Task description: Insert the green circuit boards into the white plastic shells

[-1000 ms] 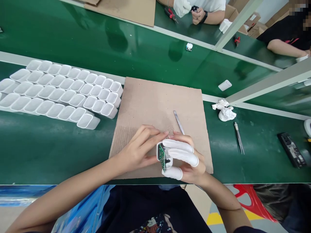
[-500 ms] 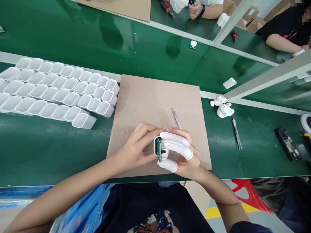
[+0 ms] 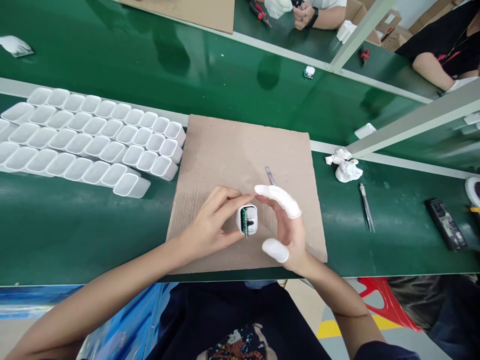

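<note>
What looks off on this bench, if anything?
Nothing spilled or visibly damaged. A crumpled white wad lies loose on the green mat right of the cardboard. The white housing in the left hand is open, its green board exposed; right hand open beside it.

A long green counter (image 3: 75,235) carries a brown cardboard sheet (image 3: 232,155) lying flat at its middle, its near edge close to the counter's front edge. To the left of the sheet, rows of open white plastic shells (image 3: 93,145) lie packed side by side, the nearest ones just beside the cardboard. A pair of metal tweezers (image 3: 270,176) rests on the sheet, while to the right, on the bare green, lie crumpled white wads (image 3: 347,167), a second pair of tweezers (image 3: 366,207) and, well apart, a black device (image 3: 445,223).
</note>
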